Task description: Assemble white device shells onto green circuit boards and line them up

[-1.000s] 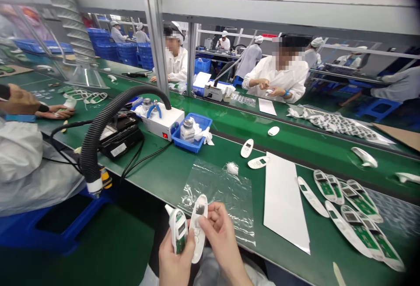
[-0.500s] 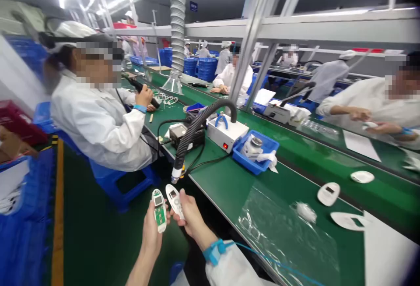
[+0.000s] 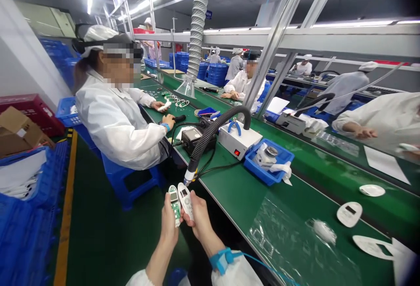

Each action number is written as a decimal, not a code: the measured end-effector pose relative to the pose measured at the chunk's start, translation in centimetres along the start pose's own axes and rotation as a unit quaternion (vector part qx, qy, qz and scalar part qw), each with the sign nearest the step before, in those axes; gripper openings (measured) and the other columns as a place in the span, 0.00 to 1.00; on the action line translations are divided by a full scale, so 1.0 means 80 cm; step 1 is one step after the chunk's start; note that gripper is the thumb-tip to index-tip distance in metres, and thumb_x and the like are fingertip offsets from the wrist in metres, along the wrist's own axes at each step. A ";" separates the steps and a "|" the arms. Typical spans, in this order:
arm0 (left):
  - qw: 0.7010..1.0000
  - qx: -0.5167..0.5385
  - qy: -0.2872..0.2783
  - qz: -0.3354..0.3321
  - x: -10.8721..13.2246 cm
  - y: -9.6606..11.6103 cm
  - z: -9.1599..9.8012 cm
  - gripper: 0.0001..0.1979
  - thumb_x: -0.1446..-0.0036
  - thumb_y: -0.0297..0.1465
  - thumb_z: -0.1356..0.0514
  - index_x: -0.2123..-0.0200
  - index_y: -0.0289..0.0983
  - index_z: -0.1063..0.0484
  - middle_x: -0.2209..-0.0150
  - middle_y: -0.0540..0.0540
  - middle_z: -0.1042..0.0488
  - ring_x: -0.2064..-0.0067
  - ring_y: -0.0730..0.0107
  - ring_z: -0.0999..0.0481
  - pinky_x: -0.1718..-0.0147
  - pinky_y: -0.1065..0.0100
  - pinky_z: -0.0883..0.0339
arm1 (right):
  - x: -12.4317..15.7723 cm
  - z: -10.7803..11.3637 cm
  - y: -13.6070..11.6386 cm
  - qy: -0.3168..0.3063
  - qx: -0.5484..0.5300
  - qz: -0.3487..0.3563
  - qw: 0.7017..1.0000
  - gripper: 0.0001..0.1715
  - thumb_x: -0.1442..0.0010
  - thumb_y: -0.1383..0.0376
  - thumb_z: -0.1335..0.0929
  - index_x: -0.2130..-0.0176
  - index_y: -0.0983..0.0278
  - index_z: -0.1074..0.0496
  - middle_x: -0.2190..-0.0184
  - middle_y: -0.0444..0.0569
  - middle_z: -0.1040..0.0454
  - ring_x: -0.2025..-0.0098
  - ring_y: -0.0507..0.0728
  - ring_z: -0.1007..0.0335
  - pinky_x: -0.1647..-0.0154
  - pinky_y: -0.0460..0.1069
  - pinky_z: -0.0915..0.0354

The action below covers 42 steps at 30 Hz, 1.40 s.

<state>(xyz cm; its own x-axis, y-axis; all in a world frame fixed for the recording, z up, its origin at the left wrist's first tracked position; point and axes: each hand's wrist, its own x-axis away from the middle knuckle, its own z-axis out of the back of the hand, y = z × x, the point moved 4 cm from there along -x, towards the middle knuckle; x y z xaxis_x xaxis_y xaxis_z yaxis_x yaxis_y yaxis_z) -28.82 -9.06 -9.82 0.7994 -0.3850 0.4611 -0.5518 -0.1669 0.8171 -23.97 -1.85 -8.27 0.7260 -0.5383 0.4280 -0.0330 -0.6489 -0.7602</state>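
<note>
Your left hand [image 3: 169, 228] fingers clamp the PCB shell half [image 3: 175, 205]; right hand [image 3: 200, 221] fingers grip the front cover [image 3: 186, 196], both just below the hose nozzle [image 3: 189, 176].

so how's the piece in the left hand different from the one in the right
The left hand holds the board half: a green circuit board shows in its face. The right hand holds the white cover: plain white, no board showing. The board half sits slightly lower than the white cover. Both are slim, rounded, upright, side by side.
</note>
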 end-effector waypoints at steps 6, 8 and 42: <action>0.999 0.001 0.024 -0.031 0.003 0.019 0.022 0.29 0.47 0.57 0.45 0.73 0.35 0.31 0.83 0.50 0.33 0.82 0.72 0.35 0.84 0.74 0.43 | -0.002 -0.026 0.013 -0.022 -0.003 -0.008 1.000 0.29 0.46 0.42 0.34 0.75 0.66 0.32 0.88 0.45 0.31 0.91 0.47 0.43 0.93 0.40 0.61; 1.000 -0.008 0.006 -0.023 0.017 0.013 0.018 0.29 0.47 0.57 0.44 0.73 0.35 0.31 0.82 0.49 0.33 0.81 0.72 0.35 0.84 0.74 0.43 | 0.010 -0.012 0.015 -0.020 -0.012 -0.012 1.000 0.31 0.48 0.41 0.32 0.76 0.66 0.31 0.88 0.46 0.31 0.90 0.48 0.42 0.93 0.41 0.60; 0.955 -0.135 -0.264 0.000 0.175 -0.033 -0.094 0.24 0.47 0.41 0.33 0.49 0.39 0.30 0.50 0.41 0.27 0.46 0.55 0.30 0.47 0.65 0.34 | 0.205 0.115 -0.068 -0.006 0.090 0.198 0.976 0.21 0.43 0.54 0.28 0.51 0.59 0.23 0.59 0.51 0.27 0.58 0.60 0.29 0.56 0.51 0.32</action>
<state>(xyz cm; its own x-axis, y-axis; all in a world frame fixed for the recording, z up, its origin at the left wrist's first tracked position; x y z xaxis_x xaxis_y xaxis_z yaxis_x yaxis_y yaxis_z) -14.39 -7.20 -2.93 0.5297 -0.8005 0.2804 -0.4134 0.0451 0.9094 -5.58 -2.23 -1.64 0.6884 -0.7212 0.0778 -0.1929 -0.2855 -0.9388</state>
